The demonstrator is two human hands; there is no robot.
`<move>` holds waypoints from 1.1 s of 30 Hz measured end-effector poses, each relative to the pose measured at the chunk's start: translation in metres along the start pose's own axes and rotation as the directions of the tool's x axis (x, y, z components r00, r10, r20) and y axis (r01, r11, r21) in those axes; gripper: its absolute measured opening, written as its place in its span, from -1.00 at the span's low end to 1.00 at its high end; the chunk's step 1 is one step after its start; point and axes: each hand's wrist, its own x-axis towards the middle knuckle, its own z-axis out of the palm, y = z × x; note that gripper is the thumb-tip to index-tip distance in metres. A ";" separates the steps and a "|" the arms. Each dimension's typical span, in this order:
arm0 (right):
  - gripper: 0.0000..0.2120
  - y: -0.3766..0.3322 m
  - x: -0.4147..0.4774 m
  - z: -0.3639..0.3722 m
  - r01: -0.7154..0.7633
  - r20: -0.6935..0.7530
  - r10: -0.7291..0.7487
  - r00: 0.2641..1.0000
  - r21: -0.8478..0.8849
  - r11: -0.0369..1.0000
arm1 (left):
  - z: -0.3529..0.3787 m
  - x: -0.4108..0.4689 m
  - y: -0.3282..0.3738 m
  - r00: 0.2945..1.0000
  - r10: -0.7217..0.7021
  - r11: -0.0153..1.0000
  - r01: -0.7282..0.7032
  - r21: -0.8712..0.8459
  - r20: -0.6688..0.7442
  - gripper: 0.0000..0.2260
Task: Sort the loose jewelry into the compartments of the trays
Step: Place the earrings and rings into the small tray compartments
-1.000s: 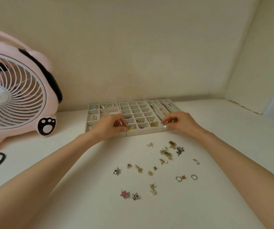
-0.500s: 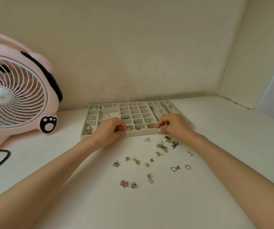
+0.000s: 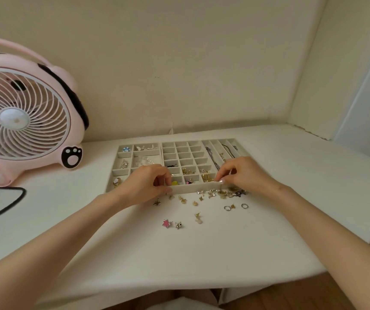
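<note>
Toward us slides the cream compartmented jewelry tray (image 3: pixel 186 190), now touching the loose gold charms (image 3: pixel 222 193).
Our left hand (image 3: pixel 143 186) and right hand (image 3: pixel 239 175) pinch its front wall.

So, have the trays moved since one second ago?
Yes. The trays have slid toward the person: the gap between their front wall and the loose jewelry lying on the table has closed.

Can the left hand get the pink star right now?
Probably yes. The pink star lies alone on bare table, nearer than the left hand, which is at the tray's front edge. Nothing blocks it.
</note>
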 end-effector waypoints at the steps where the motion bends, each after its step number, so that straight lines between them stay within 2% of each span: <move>1: -0.79 -0.001 -0.002 0.000 0.002 0.008 -0.002 1.000 -0.001 1.000 | 0.000 -0.002 0.001 1.000 0.007 1.000 -0.007 0.000 0.008 -0.89; 5: -0.76 -0.002 -0.008 -0.002 0.005 0.018 -0.005 1.000 -0.011 1.000 | -0.001 -0.005 0.007 1.000 0.013 0.999 -0.013 0.032 0.001 -0.89; 10: -0.89 -0.002 -0.002 -0.002 -0.004 -0.043 0.000 0.999 -0.082 0.997 | 0.004 0.005 0.010 0.997 -0.027 0.996 0.034 0.086 -0.076 -0.95; 13: -0.89 0.001 0.000 -0.003 -0.004 -0.080 -0.004 0.997 -0.095 0.996 | 0.004 0.012 0.015 0.995 -0.063 0.976 0.077 0.206 -0.072 -0.91; 16: -0.91 0.002 -0.006 -0.012 0.008 -0.175 -0.017 0.984 -0.056 0.998 | 0.007 0.017 0.026 0.983 0.061 0.928 0.007 0.372 -0.171 -0.82; 18: -0.94 0.004 -0.013 -0.021 -0.022 -0.148 0.012 0.989 -0.063 0.998 | 0.010 0.021 0.043 0.956 0.182 0.942 -0.103 0.320 -0.228 -0.83; 22: -0.95 0.005 -0.025 -0.027 -0.094 0.061 0.103 0.993 -0.135 0.986 | 0.024 0.036 0.078 0.956 0.289 0.948 -0.278 0.158 -0.051 -0.86; 27: -0.85 0.008 -0.028 -0.019 -0.094 0.048 0.101 0.994 -0.134 0.987 | 0.042 0.051 0.090 0.953 0.291 0.942 -0.301 0.151 0.085 -0.87; 33: -0.87 0.011 -0.030 -0.018 -0.098 0.019 0.099 0.995 -0.021 0.995 | 0.051 0.053 0.084 0.960 0.258 0.942 -0.276 0.190 0.112 -0.94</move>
